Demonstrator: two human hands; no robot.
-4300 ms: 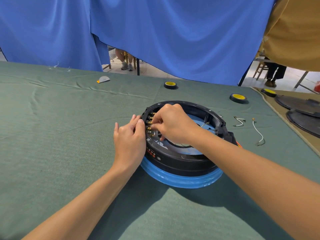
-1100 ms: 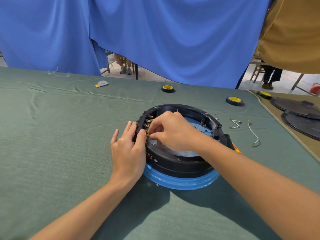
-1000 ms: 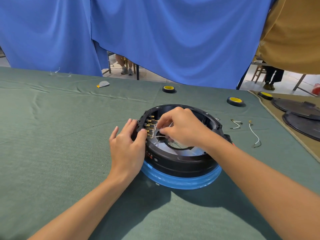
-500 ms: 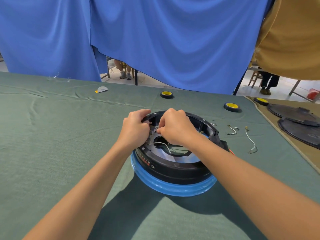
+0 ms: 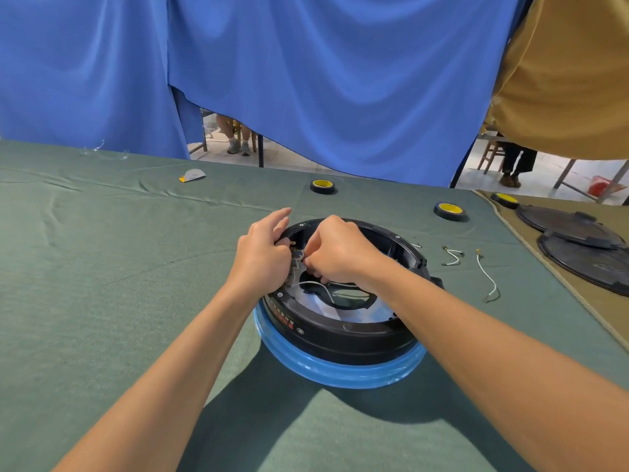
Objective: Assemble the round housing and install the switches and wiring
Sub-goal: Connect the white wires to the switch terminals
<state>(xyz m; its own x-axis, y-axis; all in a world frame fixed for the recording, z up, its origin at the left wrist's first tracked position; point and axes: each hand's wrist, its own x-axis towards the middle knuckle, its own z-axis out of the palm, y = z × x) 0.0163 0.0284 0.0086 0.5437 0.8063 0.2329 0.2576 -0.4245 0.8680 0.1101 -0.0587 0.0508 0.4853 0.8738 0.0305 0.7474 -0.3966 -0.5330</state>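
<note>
A round black housing [image 5: 343, 335] with a blue lower ring [image 5: 340, 373] sits on the green cloth at mid table. Both hands work at its far-left inner wall, where a row of switch terminals [image 5: 295, 264] shows between them. My left hand [image 5: 263, 255] grips the housing rim there, index finger lifted. My right hand [image 5: 335, 252] is curled inside the ring and pinches a white wire [image 5: 318, 284] that loops down over the housing floor. The fingertips and the terminal contact point are hidden.
Two loose white wires [image 5: 452, 257] [image 5: 488, 279] lie right of the housing. Black-and-yellow tape rolls [image 5: 322, 185] [image 5: 449, 210] [image 5: 503, 199] sit beyond it. Dark round lids [image 5: 578, 240] rest at the far right on tan cloth. A blue curtain hangs behind the table.
My left hand moved from the outer wall up onto the rim at the terminals. My right hand pulled a white wire into the housing and brought it to the terminals.
</note>
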